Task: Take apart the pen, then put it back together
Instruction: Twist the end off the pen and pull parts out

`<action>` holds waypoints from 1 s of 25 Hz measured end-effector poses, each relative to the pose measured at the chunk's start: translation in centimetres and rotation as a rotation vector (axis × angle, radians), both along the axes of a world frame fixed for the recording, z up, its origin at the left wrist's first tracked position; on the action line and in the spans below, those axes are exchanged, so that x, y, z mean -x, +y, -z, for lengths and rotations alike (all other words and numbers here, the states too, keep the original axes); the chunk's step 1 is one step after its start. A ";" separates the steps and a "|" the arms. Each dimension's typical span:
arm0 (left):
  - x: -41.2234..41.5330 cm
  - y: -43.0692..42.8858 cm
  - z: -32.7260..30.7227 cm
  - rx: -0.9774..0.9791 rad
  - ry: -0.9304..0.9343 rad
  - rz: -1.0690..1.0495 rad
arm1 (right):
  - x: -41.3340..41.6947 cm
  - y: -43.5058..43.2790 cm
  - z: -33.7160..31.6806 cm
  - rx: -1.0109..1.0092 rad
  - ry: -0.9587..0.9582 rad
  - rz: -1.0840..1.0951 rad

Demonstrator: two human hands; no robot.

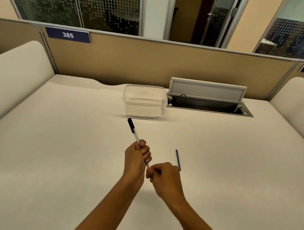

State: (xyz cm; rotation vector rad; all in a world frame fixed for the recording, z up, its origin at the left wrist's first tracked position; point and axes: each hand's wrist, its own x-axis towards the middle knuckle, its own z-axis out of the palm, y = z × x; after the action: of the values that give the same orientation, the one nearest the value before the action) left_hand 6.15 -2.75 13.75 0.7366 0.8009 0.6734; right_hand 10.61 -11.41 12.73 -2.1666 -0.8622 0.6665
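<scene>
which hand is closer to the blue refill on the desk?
Right. The right hand sits just left of the near end of the refill, pinching the lower end of the pen. The left hand is farther left, gripping the barrel.

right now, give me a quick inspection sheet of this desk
surface: pale desk, plain top
job's things: pen held in both hands, black cap at its far end; thin blue refill lies on the desk to the right of the hands
clutter: clear plastic box at the back, looks empty
grippers: left hand grips the pen's barrel; right hand pinches its near end
cables: one dark cable inside the open hatch
surroundings: tan partition with a 385 label; glass walls behind
</scene>
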 end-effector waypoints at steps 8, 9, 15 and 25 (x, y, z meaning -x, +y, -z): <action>0.9 2.7 -1.7 0.137 -0.146 0.299 | -3.3 -0.5 -1.7 -0.163 1.057 -0.372; 1.0 2.7 -1.9 0.140 -0.159 0.329 | -3.6 -0.5 -1.8 -0.158 1.128 -0.415; 0.0 2.0 -1.7 0.052 -0.002 0.136 | -1.6 0.7 -0.9 -0.013 0.544 -0.234; -0.8 -0.8 -2.0 -0.069 0.038 -0.320 | 1.4 1.7 0.7 0.056 -0.259 -0.144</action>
State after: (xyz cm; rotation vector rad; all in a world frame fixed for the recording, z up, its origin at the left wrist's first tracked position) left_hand 6.96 -3.56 15.72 0.6915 0.9449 0.9802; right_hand 9.17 -9.73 12.06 -2.2901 -1.1562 0.4897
